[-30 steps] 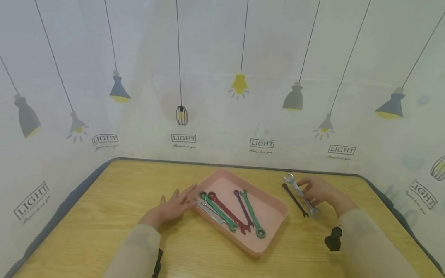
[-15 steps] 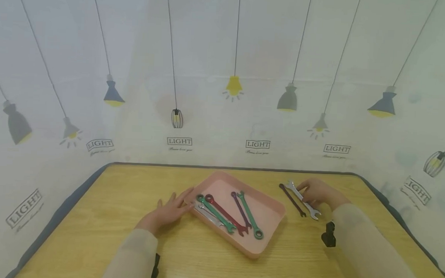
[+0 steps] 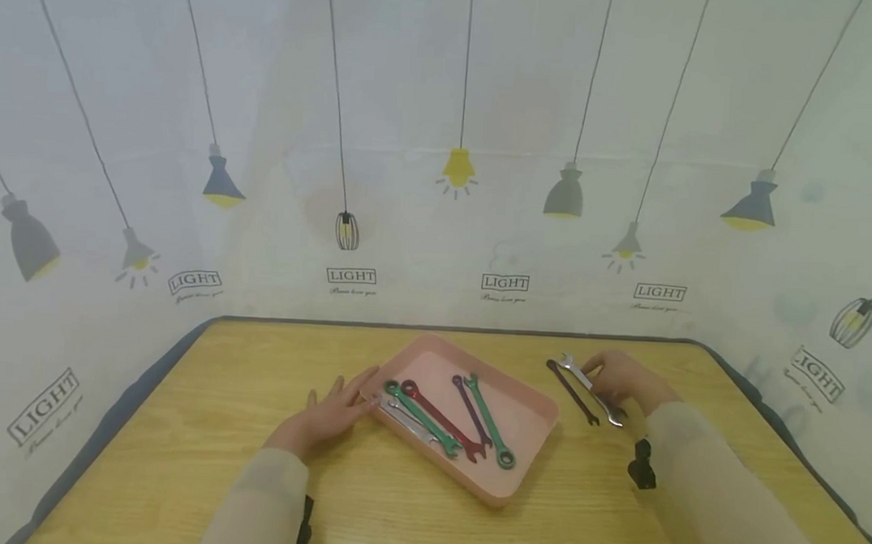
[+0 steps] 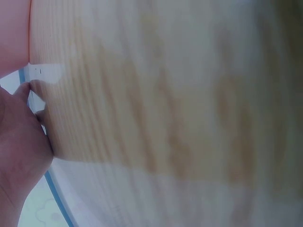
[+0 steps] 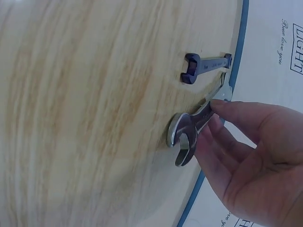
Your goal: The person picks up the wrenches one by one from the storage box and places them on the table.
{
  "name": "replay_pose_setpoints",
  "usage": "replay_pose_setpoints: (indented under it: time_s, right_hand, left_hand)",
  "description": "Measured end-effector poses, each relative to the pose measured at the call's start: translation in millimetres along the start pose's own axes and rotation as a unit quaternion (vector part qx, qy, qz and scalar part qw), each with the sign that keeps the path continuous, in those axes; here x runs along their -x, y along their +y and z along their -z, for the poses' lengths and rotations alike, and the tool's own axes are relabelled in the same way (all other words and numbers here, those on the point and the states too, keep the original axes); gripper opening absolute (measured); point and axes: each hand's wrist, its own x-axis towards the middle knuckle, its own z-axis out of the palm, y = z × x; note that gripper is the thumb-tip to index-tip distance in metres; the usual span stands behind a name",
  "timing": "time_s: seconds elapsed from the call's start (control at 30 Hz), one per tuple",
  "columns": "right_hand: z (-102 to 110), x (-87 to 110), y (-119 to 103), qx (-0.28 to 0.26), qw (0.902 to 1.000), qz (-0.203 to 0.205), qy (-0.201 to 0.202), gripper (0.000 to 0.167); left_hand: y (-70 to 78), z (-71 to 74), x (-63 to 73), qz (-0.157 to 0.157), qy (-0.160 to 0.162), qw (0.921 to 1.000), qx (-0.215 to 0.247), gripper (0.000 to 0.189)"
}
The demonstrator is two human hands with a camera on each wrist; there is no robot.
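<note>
The right grip [image 3: 624, 379] pinches 1 silver wrench [image 5: 183, 126].

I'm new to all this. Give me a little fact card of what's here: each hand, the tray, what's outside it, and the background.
Right hand: pinches a silver wrench
Left hand: fingers at the left corner of the pink tray
Tray contents: two green wrenches, one red wrench, one purple wrench, at least one thin silver wrench
Outside tray: dark wrench beside the held one
Surface: wood-grain table
Background: pale wall with printed lamps
</note>
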Motion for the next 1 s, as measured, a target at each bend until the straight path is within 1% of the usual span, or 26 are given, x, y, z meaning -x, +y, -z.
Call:
replay_pose_setpoints:
  time_s: [0.13, 0.27, 0.37, 0.57, 0.7, 0.87, 1.0]
  right_hand:
    - [-1, 4.8, -1, 0.008, 0.9999, 0.000, 0.013, 0.048]
    - [-3, 12.8, -7, -0.002, 0.9982, 0.030, 0.051, 0.048]
    - [-5, 17.4, -20, -0.017, 0.9956, 0.063, 0.068, 0.044]
    - [-15, 21.3, -56, -0.031, 0.9909, 0.123, 0.046, 0.039]
    - [-23, 26.3, -77, -0.035, 0.9877, 0.148, 0.039, 0.036]
    - [-37, 34.8, -105, -0.053, 0.9873, 0.149, 0.019, 0.035]
    - [-52, 37.5, -123, -0.041, 0.9891, 0.141, 0.009, 0.033]
  left_hand:
    - [0.5, -2.3, 1.1, -0.008, 0.002, 1.0000, -0.004, 0.064]
    - [0.5, -5.3, 3.2, -0.007, -0.001, 0.9999, -0.008, 0.063]
    - [0.9, -6.2, 3.7, -0.003, -0.004, 1.0000, -0.007, 0.063]
    - [4.1, -2.8, 1.1, -0.003, 0.001, 1.0000, -0.008, 0.063]
    - [4.5, -0.1, -0.8, -0.002, -0.001, 1.0000, -0.009, 0.062]
    - [2.4, 1.2, -1.7, -0.001, 0.001, 1.0000, -0.006, 0.063]
    - [-0.1, 1.1, -0.1, 0.005, 0.001, 1.0000, -0.006, 0.064]
